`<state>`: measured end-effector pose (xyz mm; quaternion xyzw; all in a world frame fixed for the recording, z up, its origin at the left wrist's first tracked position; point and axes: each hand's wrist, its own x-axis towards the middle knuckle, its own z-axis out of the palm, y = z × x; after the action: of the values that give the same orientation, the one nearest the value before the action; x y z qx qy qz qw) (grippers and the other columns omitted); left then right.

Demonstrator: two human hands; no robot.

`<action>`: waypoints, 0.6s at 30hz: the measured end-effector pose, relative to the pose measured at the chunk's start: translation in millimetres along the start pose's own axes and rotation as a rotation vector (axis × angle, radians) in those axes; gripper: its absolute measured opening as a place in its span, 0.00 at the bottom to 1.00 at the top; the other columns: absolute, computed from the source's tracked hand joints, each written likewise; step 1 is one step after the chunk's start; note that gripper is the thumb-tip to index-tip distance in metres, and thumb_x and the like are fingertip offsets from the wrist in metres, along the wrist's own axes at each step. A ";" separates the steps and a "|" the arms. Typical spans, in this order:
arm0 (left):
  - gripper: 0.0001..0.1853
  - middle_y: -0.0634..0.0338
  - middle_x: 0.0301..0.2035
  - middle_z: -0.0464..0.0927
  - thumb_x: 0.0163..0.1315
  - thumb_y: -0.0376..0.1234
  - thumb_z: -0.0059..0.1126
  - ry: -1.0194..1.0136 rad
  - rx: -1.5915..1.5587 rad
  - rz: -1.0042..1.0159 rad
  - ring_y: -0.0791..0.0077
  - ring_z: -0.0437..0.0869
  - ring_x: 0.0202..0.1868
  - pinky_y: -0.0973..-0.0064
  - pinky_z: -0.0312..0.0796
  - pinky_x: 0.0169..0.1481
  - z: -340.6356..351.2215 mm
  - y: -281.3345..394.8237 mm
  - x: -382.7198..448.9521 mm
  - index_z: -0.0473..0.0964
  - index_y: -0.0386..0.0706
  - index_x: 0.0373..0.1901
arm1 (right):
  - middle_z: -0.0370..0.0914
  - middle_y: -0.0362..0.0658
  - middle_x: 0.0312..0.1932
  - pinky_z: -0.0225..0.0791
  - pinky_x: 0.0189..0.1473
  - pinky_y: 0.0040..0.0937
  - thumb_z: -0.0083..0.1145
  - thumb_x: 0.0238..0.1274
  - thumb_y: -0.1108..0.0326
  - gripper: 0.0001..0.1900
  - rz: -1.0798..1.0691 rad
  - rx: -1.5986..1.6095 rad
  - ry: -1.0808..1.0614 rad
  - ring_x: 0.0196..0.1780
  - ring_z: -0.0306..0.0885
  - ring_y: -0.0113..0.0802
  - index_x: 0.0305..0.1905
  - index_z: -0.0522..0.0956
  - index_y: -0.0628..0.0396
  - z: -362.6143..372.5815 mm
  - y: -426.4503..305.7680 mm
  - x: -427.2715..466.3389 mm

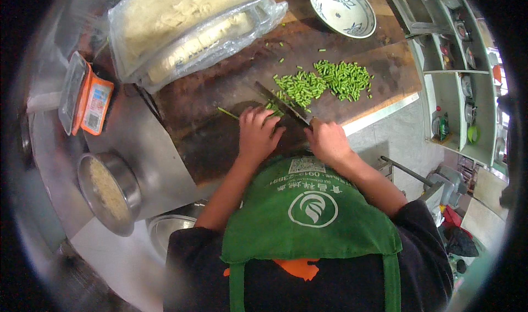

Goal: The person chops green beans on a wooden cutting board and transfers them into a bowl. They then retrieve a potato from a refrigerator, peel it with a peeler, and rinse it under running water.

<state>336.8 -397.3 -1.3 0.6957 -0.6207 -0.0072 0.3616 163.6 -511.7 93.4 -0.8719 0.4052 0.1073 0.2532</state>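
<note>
My right hand (328,141) is closed around the handle of a kitchen knife (280,101), whose broad blade points away to the upper left over a dark wooden cutting board (206,134). Just left of the blade, my left hand (259,130) presses green stalks (228,113) against the board, with one end sticking out to the left of the fingers. Short cut green pieces (301,87) lie against the blade's right side. Another heap of cut pieces (346,80) sits farther right, and a few stray bits are scattered beyond.
Plastic-wrapped trays of dough (177,27) stand at the upper left. A patterned bowl (343,9) is at the board's far right. Orange-edged packages (97,106) and a metal bowl with pale contents (109,188) stand left. Shelves (462,70) rise beyond the right edge.
</note>
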 end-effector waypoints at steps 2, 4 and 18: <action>0.22 0.58 0.48 0.74 0.49 0.38 0.77 -0.022 -0.007 -0.025 0.51 0.74 0.54 0.49 0.66 0.61 -6.2 -2.3 -1.2 0.76 0.48 0.44 | 0.81 0.60 0.27 0.76 0.39 0.57 0.56 0.67 0.61 0.12 -0.018 -0.032 0.004 0.34 0.82 0.62 0.40 0.76 0.61 -7.6 -5.7 -10.0; 0.23 0.58 0.48 0.75 0.47 0.38 0.78 -0.046 -0.009 -0.030 0.51 0.74 0.53 0.52 0.67 0.60 -8.6 -7.7 -2.6 0.76 0.48 0.44 | 0.82 0.61 0.28 0.76 0.39 0.56 0.56 0.66 0.62 0.12 -0.003 -0.028 -0.004 0.35 0.83 0.62 0.40 0.76 0.62 -10.3 -11.7 -15.3; 0.18 0.61 0.46 0.78 0.48 0.32 0.75 0.000 -0.107 -0.033 0.56 0.78 0.47 0.59 0.73 0.51 8.3 -28.6 -23.4 0.77 0.45 0.41 | 0.81 0.60 0.28 0.76 0.39 0.56 0.59 0.65 0.63 0.11 -0.020 -0.057 -0.007 0.34 0.81 0.62 0.37 0.76 0.62 44.6 -10.3 13.6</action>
<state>352.2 -382.0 -32.3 0.6857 -0.6077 -0.0462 0.3980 181.1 -491.4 53.9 -0.8823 0.3923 0.1192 0.2309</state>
